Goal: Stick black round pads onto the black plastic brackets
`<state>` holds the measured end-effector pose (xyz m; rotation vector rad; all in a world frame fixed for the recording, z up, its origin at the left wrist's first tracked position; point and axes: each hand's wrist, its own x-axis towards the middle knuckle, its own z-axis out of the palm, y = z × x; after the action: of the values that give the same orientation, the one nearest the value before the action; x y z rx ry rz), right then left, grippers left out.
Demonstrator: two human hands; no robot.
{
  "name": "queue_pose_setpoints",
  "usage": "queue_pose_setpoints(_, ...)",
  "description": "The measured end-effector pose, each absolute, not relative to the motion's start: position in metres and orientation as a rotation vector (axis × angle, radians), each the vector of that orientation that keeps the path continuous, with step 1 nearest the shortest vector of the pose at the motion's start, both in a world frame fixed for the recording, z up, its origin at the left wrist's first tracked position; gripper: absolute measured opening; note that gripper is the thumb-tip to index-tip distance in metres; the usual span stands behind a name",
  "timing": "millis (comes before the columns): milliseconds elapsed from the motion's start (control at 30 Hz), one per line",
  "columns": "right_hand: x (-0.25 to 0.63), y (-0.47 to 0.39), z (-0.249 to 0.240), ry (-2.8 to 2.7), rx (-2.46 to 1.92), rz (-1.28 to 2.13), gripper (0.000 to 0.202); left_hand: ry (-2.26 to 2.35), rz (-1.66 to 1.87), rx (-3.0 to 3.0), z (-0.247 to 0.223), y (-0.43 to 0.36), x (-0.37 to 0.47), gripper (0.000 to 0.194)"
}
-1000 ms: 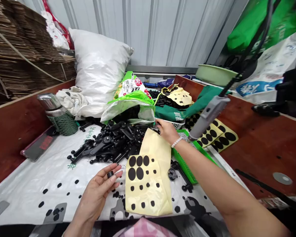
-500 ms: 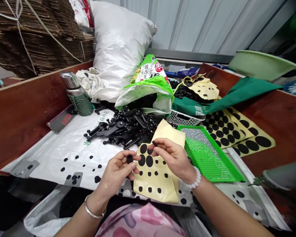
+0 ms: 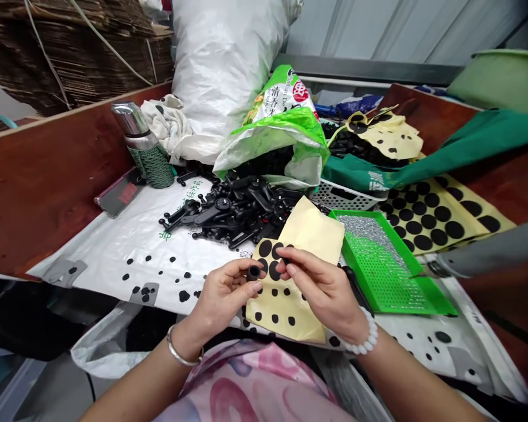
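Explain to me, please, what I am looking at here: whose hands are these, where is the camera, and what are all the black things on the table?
The picture comes from a camera worn on a person's head, looking down at their own two bare hands. The left hand pinches a small black round part. The right hand holds its fingertips close to that part; what they grip is too small to tell. Under the hands lies a yellow sheet with black dots, on a white plastic cover. Behind it is a pile of black plastic parts. To the right stands a green tray, to the left a metal flask.
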<state>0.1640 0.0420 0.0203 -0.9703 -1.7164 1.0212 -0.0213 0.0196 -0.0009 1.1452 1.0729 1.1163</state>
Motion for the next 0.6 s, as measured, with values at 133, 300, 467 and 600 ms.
queue_pose_setpoints(133, 0.1623, 0.0370, 0.0225, -1.618, -0.931, 1.105, 0.021, 1.093, 1.109, 1.276, -0.0072, 0.0162, -0.0224, 0.031)
queue_pose_setpoints(300, 0.1615, 0.0319, 0.0245, -1.583, -0.951, 1.108, 0.022, 1.117, 1.079, 1.343, -0.0091, 0.0138, -0.0204, 0.033)
queue_pose_setpoints(467, 0.1602, 0.0316, 0.0239, -1.712, -1.011, 1.036, 0.024, 1.183, 1.061, 1.365, -0.0071, 0.0111, -0.0183, 0.033)
queue_pose_setpoints(600, 0.1613, 0.0321, 0.0274, -2.041, -0.969, 0.815, 0.013, 1.236, 1.025, 1.551, -0.0092, 0.0106, -0.0209, 0.026)
